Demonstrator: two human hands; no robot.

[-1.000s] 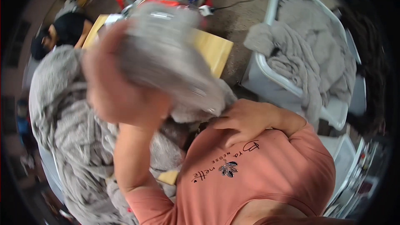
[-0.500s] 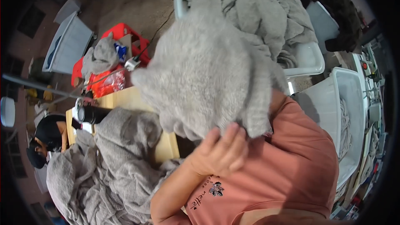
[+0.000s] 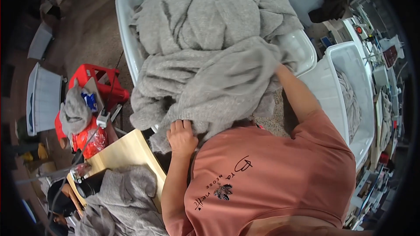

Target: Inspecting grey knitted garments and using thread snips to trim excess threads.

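Observation:
A soft grey knit garment stretches between my hands, bunched and draped over the near side of a large white bin. My left hand has its fingers curled into the garment's near edge, gripping it. My right arm reaches forward to the far right end of the same garment, where folds of knit hide the hand and its fingers. Behind it, a heap of similar grey knitwear fills the bin.
At lower left, more grey knitwear lies against a light wooden table with a dark cylinder on it. Red stools stand at left, and another white bin at right. A person is at lower left.
The garment, bundled high before my chest, has come down and spread out toward the bin. My left hand has shifted left onto its near edge, and my right arm now reaches forward. The view has shifted.

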